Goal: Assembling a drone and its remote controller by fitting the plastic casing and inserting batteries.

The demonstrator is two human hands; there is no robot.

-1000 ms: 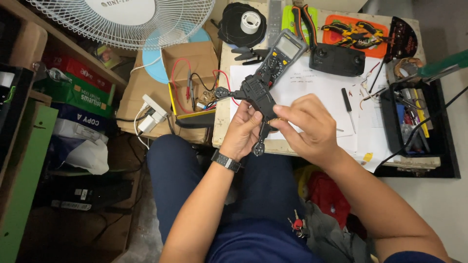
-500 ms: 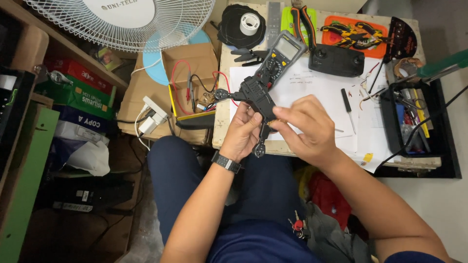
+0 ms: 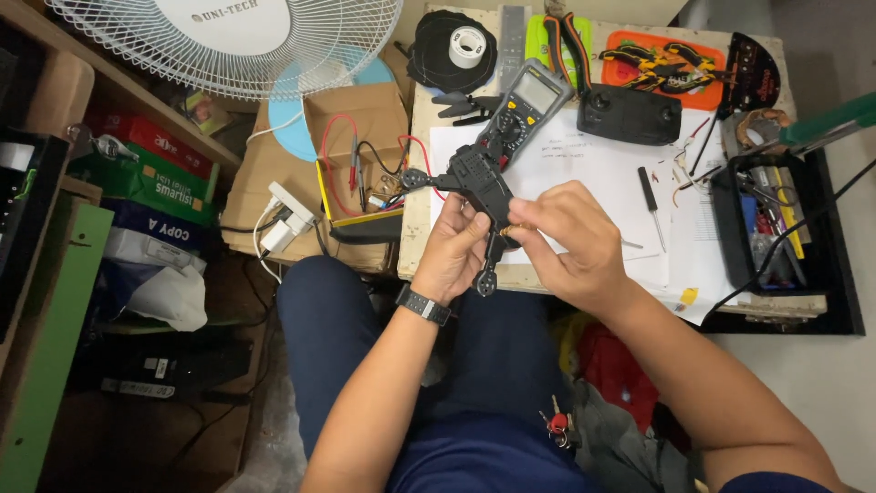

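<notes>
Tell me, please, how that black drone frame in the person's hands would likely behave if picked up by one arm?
The black drone frame looks stiff, its thin arms holding straight, and probably light for its size. Lifted by one arm tip, it would likely swing. Both the left hand and right hand grip its body, suggesting the arms may be fragile.

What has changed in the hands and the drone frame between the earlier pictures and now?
Little: both hands keep hold of the black four-armed drone frame, the left hand below it, the right hand still pinching at its middle. The grey multimeter and black-handled screwdriver stayed put.
</notes>
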